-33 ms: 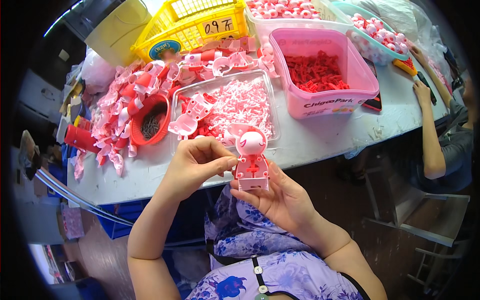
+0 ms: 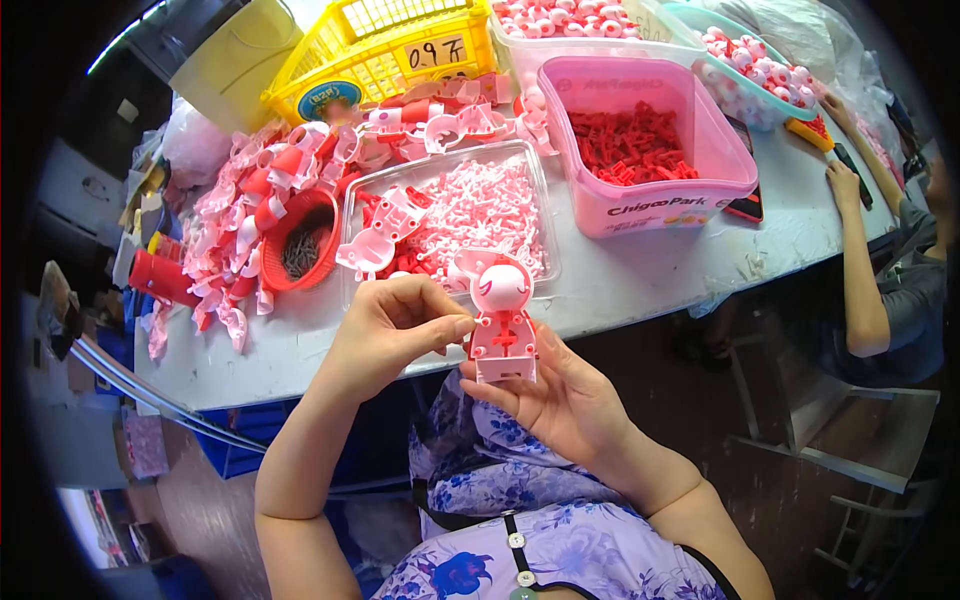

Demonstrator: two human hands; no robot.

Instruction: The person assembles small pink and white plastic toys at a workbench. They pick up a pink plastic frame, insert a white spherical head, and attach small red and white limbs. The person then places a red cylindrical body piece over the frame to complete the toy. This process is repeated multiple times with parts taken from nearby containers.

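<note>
Over the table's near edge, my right hand (image 2: 565, 400) grips a pink plastic toy figure (image 2: 504, 335) from below and its right side. An open half-shell forms its body, with red pieces inside and a round white-and-pink ball (image 2: 501, 288) in the head. At the figure's left edge, my left hand (image 2: 400, 325) is closed, thumb and forefinger pinched together. Whatever may lie between those fingertips is too small to make out. Just beyond the hands, a clear tray (image 2: 546, 215) holds small pink pieces, red pieces and pink shell parts (image 2: 368, 250).
Left lies a heap of pink shells (image 2: 235, 205) around a red basket (image 2: 325, 275) of screws. Behind are a yellow basket (image 2: 375, 40), a pink bin (image 2: 650, 212) of red parts and containers of ball pieces (image 2: 570, 18). A co-worker's arm (image 2: 862, 290) rests at the right.
</note>
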